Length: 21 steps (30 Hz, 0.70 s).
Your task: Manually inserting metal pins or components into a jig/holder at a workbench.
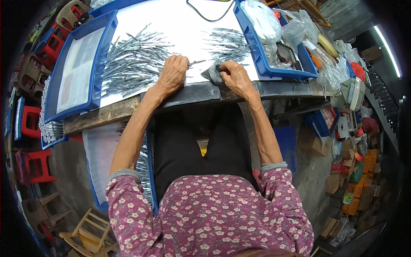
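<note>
My left hand (174, 73) is closed near the table's front edge, with a thin dark metal rod (198, 62) sticking out from its fingers toward the right. A little to the right, my right hand (236, 78) pinches a crumpled grey cloth (211, 74) over the edge. Whether the cloth wraps anything is hidden. Left of my left hand lies a wide pile of thin grey metal rods (132, 60). A smaller pile of similar rods (229, 44) lies beyond my right hand. Both piles rest on a white sheet (184, 25).
A blue tray (95, 81) stands at the table's left end. Another blue tray (282, 73) at the right holds plastic bags and small items. A black cable (209, 19) curves across the far side. Below the table, a blue crate (150, 188) with rods stands by my left leg.
</note>
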Each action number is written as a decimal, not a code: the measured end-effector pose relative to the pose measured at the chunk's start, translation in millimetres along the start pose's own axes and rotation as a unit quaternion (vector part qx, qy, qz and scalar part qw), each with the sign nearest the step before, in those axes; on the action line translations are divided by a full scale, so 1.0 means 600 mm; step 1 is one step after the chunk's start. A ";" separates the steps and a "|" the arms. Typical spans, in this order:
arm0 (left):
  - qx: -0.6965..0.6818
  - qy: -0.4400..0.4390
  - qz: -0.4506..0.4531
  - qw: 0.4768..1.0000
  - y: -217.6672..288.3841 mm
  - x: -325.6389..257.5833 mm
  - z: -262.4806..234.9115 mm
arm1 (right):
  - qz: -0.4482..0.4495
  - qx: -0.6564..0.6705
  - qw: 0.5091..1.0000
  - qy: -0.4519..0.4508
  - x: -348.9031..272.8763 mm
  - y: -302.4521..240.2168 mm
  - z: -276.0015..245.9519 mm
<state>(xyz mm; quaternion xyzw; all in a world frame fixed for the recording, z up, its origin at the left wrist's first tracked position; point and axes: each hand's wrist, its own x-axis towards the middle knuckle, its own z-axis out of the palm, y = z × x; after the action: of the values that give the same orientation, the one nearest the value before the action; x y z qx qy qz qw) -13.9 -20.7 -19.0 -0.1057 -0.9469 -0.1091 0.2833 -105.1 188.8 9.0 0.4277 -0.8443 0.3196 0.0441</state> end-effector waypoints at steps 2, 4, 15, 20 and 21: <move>-0.022 0.018 -0.008 1.000 0.004 0.003 0.003 | 0.008 -0.040 0.998 -0.041 0.003 -0.006 -0.003; -0.044 0.021 -0.019 0.999 0.004 0.003 0.011 | 0.014 -0.066 0.995 -0.070 0.010 -0.016 -0.009; -0.455 0.187 -0.250 0.834 0.073 0.041 -0.061 | 0.046 -0.094 0.986 -0.131 0.035 0.000 0.007; -0.484 0.202 -0.287 0.802 0.093 0.012 -0.041 | 0.030 0.023 0.999 -0.023 0.015 -0.004 0.012; -0.486 0.211 -0.295 0.795 0.095 0.009 -0.035 | 0.031 0.023 0.999 -0.023 0.013 -0.005 0.012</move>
<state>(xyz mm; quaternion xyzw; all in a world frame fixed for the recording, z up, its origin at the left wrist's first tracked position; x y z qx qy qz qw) 7.2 28.8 9.7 0.0810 -0.6710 -0.6533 0.3411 -106.4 178.3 7.5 0.4100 -0.8501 0.3304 0.0045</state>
